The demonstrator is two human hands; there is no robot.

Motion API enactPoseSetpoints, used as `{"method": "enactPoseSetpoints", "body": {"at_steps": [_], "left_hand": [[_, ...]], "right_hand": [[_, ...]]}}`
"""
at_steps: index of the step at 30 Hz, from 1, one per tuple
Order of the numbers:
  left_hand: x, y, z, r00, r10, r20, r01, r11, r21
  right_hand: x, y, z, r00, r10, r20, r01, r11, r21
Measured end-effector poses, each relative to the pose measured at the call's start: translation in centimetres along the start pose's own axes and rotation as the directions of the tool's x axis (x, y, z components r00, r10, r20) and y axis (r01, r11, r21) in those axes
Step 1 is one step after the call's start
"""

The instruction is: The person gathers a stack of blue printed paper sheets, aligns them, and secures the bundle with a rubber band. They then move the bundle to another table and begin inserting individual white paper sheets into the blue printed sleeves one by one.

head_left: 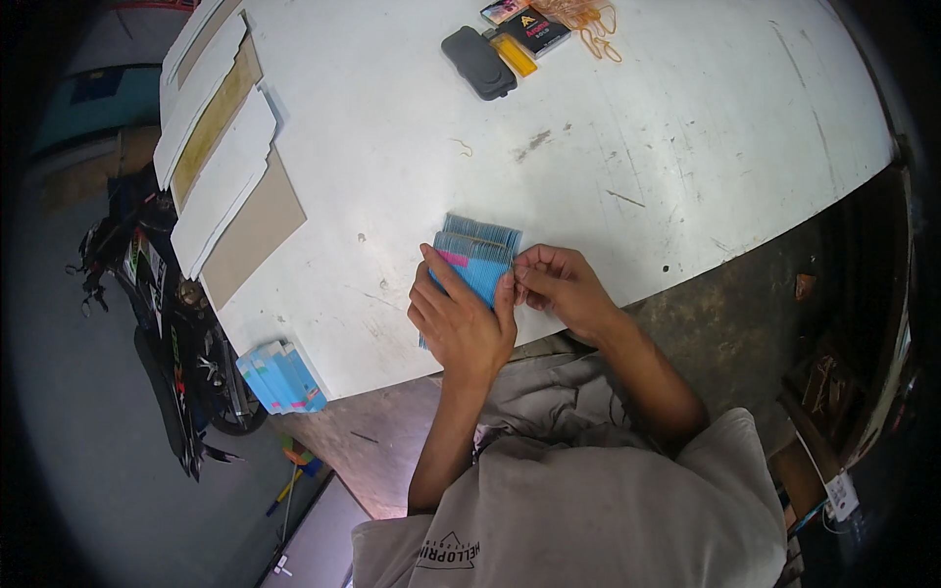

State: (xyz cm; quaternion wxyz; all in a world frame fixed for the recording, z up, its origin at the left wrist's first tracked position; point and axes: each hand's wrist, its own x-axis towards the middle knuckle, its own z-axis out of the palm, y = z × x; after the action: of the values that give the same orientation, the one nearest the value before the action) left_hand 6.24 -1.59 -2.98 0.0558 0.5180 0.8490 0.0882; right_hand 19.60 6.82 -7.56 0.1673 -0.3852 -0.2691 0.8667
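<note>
A thick pack of light-blue cards or slips (487, 274) with a pink mark lies on the white table in front of me, its edges fanned like many thin layers. My left hand (459, 318) grips the pack from the left and near side, thumb along its right edge and fingers over its left. At the pack's right edge, my right hand (557, 286) has its thumb and fingertips pinched together; whatever they hold is too small to make out. A thin brownish line, perhaps a band, crosses the pack's far part.
Several blue stacks (281, 377) stand at the table's near left corner. White and tan cardboard sheets (235, 206) overlap along the left edge. At the back lie a dark grey case (478, 63), a yellow box (514, 55), a black pack (539, 34) and orange bands (596, 39). A motorcycle (162, 323) stands left.
</note>
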Motion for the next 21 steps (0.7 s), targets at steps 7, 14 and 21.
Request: {"method": "enactPoseSetpoints", "body": {"at_steps": [7,14,21], "left_hand": [[-0.1,0.0,0.3,1.0,0.016,0.005,-0.017,0.999,0.043],[0.0,0.0,0.8,0.999,0.032,-0.035,-0.031,0.999,0.03],[0.0,0.1,0.5,0.999,0.029,-0.036,-0.029,1.0,0.011]], "right_hand": [[0.2,2.2,1.4,0.962,-0.221,-0.16,0.177,0.952,-0.25],[0.3,2.0,3.4,0.821,-0.512,-0.252,0.274,0.741,-0.613],[0.6,2.4,4.1,0.759,-0.586,-0.285,0.283,0.691,-0.665]]}}
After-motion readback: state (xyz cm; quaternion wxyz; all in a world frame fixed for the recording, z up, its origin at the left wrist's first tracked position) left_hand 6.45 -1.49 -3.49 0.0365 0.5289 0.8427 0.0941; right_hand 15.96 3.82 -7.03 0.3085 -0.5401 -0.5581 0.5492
